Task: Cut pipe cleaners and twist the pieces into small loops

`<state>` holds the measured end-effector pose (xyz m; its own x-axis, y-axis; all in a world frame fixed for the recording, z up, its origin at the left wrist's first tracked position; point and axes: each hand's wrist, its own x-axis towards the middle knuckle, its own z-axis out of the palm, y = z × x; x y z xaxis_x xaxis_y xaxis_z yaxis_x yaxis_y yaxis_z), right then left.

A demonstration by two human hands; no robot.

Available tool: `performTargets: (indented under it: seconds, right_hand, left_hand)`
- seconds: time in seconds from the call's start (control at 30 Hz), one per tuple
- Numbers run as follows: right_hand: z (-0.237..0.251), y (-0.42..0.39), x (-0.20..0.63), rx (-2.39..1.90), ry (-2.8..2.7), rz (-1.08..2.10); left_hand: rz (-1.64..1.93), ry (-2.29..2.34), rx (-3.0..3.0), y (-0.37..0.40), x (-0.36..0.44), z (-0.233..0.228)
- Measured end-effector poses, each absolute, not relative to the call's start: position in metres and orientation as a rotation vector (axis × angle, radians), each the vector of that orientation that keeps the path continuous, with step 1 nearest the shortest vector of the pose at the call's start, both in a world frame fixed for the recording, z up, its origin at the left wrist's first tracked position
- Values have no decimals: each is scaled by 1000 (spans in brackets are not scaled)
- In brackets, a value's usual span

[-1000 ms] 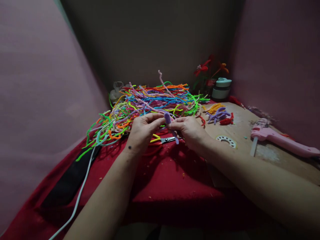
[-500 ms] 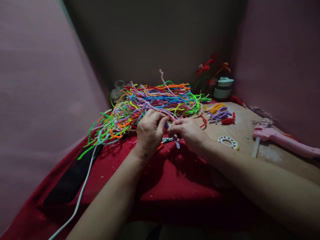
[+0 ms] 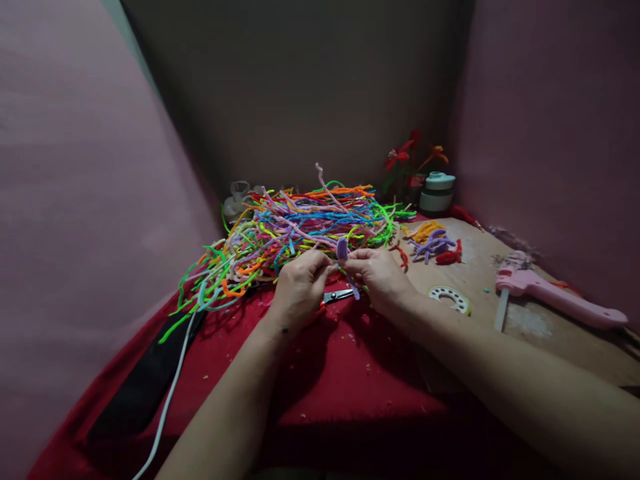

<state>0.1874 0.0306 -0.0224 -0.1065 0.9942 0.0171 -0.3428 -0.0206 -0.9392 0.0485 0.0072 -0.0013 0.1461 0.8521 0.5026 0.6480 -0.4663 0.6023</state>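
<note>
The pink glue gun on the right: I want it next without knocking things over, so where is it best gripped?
Probably grip the glue gun on its long handle, which lies flat pointing right, coming from above with the right hand. The nozzle end points left toward the white ring, so keep off that end.

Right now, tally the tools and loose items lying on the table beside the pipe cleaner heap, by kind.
Scissors: 1
Pink glue gun: 1
White ring: 1
Lidded jar: 1
Small piles of cut pieces (orange, purple, red): 3
Total: 7
</note>
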Motion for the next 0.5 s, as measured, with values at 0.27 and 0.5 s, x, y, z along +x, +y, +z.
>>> performTargets:
  seconds: [0.27, 0.5]
  right_hand:
    - [-27, 39, 191, -773, -867, 1503]
    - [-22, 30, 186, -737, -937, 1520]
  left_hand:
    - [1253, 1238, 1215, 15, 44, -4]
    - [950, 1157, 1297, 8, 59, -6]
